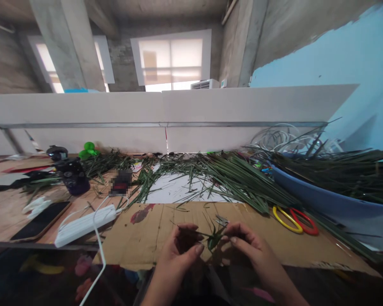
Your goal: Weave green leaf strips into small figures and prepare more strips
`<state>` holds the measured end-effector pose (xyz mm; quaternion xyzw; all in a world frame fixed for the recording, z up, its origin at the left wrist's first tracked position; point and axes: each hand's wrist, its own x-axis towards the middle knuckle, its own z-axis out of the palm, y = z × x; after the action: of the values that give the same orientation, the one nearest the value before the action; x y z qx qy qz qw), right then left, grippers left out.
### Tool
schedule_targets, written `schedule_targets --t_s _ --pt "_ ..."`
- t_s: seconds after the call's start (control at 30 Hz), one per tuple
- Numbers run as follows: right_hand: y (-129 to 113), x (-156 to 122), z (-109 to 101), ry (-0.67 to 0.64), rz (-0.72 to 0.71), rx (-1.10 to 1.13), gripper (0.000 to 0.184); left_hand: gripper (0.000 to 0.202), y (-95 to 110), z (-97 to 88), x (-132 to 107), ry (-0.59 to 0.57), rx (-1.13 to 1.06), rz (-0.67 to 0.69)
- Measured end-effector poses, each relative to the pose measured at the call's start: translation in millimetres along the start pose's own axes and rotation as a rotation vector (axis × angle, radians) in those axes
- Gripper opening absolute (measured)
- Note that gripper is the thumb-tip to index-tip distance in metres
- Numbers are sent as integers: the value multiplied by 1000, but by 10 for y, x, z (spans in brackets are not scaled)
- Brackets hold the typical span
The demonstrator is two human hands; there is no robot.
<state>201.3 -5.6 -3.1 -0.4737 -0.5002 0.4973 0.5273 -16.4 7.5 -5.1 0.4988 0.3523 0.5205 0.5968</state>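
Folded green leaf piece (pixel 213 241) is between the two hands, just above the near part of the cardboard sheet (pixel 137 250), which probably shields the worktop (pixel 6 208) from scraps. At far left, the phone (pixel 41 222) and white power strip (pixel 86 225) lie beside the cardboard, perhaps to leave elbow room. The left hand (pixel 182 253) curls narrowly near the piece's long left strand, seemingly to steady it; whether its thumb presses on it I cannot tell. The right hand (pixel 250 244) pinches the right end between thumb and fingertips, likely for fine control. Farther right, yellow and red handles (pixel 298 225) rest within easy reach, near the blue tub (pixel 325 197) heaped with leaves. The piece looks dark green and glossy, with a compact folded middle and thin, pointed ends sticking out.
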Motion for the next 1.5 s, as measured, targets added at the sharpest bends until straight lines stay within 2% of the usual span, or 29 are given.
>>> schedule_targets --t_s 0.2,0.3,0.57,0.77,1.0,1.3,1.4,1.5 --pt "-27 31 -41 3 -175 -442 22 20 -9 -10 -81 -48 203 48" --pt "-47 58 -19 22 -246 -556 23 19 36 17 -154 -87 301 54" --pt "-3 64 65 -24 -183 -475 14 31 46 -19 -281 -321 547 231" --pt "66 13 10 -66 -91 -222 19 29 91 45 -321 -393 636 263" --pt "62 3 16 -90 -89 -117 25 25 84 74 -354 -405 621 292" --pt "152 -24 -63 -31 -146 -177 22 25 -34 67 -354 -419 629 284" --pt "178 -51 -88 22 -131 -167 24 25 -70 75 -363 -389 577 264" --pt "156 -79 -73 77 -90 -96 30 26 -104 96 -374 -293 483 275"
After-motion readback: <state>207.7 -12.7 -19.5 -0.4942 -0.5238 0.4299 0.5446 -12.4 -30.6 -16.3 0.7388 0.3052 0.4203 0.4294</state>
